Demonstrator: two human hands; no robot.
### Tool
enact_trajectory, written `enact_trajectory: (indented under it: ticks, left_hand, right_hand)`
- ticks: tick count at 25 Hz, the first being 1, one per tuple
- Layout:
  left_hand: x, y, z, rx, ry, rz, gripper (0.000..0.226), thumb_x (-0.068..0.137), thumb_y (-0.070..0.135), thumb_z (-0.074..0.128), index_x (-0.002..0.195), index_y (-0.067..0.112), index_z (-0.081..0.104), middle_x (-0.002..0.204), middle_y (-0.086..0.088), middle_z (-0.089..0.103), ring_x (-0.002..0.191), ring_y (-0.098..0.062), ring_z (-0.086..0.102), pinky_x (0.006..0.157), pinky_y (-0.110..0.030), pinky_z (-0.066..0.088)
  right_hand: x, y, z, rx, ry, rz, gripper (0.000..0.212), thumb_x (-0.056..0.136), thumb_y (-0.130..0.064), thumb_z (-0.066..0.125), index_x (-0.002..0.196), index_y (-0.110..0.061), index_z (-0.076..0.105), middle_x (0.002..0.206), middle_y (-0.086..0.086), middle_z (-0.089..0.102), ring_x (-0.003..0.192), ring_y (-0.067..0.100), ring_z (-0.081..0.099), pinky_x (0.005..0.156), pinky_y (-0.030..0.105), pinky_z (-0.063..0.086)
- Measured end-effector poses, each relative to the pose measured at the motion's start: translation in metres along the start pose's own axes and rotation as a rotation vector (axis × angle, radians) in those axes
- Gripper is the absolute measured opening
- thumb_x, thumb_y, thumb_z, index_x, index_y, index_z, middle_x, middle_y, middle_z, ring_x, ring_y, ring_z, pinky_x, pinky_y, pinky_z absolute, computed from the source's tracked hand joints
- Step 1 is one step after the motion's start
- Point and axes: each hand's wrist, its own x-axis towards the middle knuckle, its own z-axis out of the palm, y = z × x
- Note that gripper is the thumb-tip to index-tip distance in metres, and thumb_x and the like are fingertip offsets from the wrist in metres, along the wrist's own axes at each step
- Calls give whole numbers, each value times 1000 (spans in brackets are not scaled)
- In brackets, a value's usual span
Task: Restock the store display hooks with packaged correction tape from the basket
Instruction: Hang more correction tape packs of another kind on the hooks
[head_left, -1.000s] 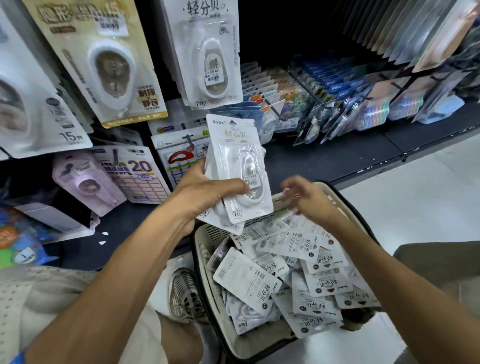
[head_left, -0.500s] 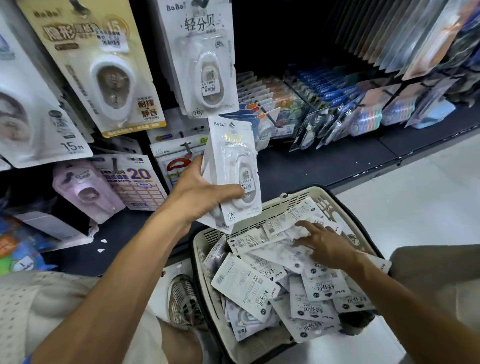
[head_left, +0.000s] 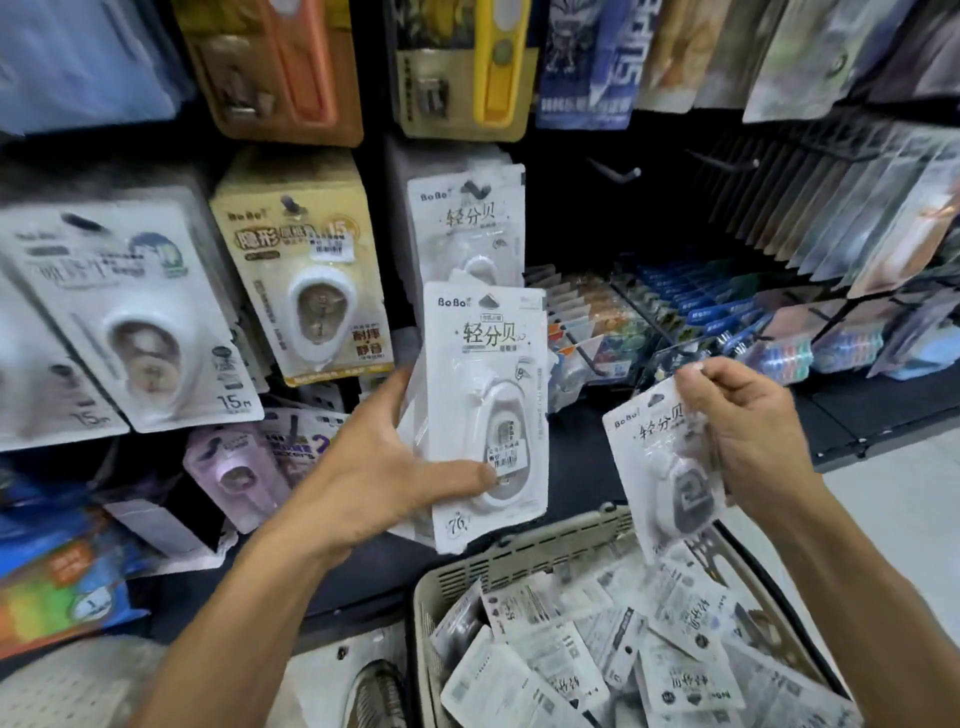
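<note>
My left hand (head_left: 382, 470) grips a stack of white correction tape packs (head_left: 485, 374), thumb across the front pack, held upright just below the same white packs hanging on a display hook (head_left: 467, 228). My right hand (head_left: 748, 421) pinches a single white correction tape pack (head_left: 662, 457) by its top edge, tilted, above the basket. The beige plastic basket (head_left: 524, 558) at the bottom right holds several more packs (head_left: 613, 654), most lying face down.
Cream tape packs (head_left: 306, 291) and large white 15 m packs (head_left: 130, 317) hang to the left. A bare hook (head_left: 615, 174) sticks out of the dark panel to the right. Blue and coloured goods (head_left: 727, 332) fill the lower shelf. A shoe (head_left: 376, 696) shows beside the basket.
My right hand has lifted one pack out of the basket and raised it. My left hand has risen with its stack toward the hanging white packs. The view has tilted upward.
</note>
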Motion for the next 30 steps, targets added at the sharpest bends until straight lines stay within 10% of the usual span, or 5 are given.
enact_trajectory:
  ticks: [10,18,24,30]
  left_hand:
    - [-23,31,-58,-463,386,243,80,43,8,79,119,19,55,79,2,78,60,-19,75,38,-32,54]
    - [-7,28,-38,-315,403,238,70,37,36,90,101,54,67,114,1,76,108,-30,71,91,-63,54]
    - [-7,27,-37,-322,403,279,70,39,36,90,103,53,68,114,2,76,107,-25,73,95,-61,53]
    - [-6,28,-35,-351,380,289,66,39,34,88,99,55,69,110,4,78,103,-21,74,87,-48,59]
  right_hand:
    - [68,-113,135,-120,-14,-201,26,99,-28,62,76,-17,64,68,8,62,61,6,54,63,27,45]
    - [81,-118,137,-423,-11,-233,37,94,-41,64,71,-13,57,44,-14,47,38,2,36,53,28,34]
    - [83,-120,144,-360,137,-178,38,96,-38,64,67,-15,55,44,-13,47,47,8,42,57,30,37]
    - [78,-116,146,-440,-45,-269,37,95,-39,65,72,-12,56,45,-9,46,40,4,35,53,27,32]
